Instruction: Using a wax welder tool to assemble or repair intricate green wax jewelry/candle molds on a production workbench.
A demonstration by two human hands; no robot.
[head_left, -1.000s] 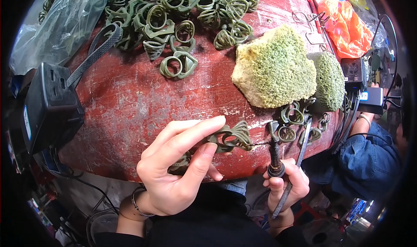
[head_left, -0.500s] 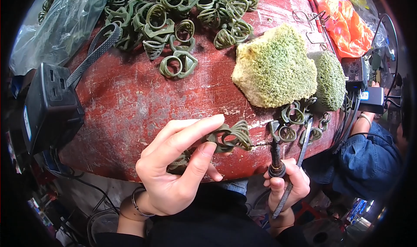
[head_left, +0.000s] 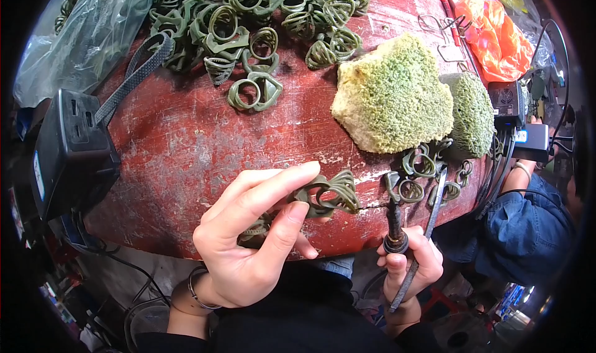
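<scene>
Between the thumb and fingers of my left hand (head_left: 248, 241) is a green wax ring (head_left: 340, 195) with a ribbed, openwork band. Another green ring (head_left: 254, 230) shows partly behind those fingers; whether they grip it is hidden. My right hand (head_left: 419, 263) is closed around a dark pen-like heated tool (head_left: 395, 226), its thin wire tip pointing left at the ring's right end. Contact there is too fine to make out. A slim grey metal rod with a textured handle (head_left: 405, 286) also lies in my right hand, crossing beside the pen.
Many green rings (head_left: 223, 24) are heaped on the worn red table (head_left: 167, 148). Two rough green-yellow blocks (head_left: 397, 95) (head_left: 472, 114) stand right, with several rings before them. A black power box (head_left: 77, 148) sits left. Orange bag (head_left: 493, 40), cables and another person's sleeve (head_left: 518, 232) are right.
</scene>
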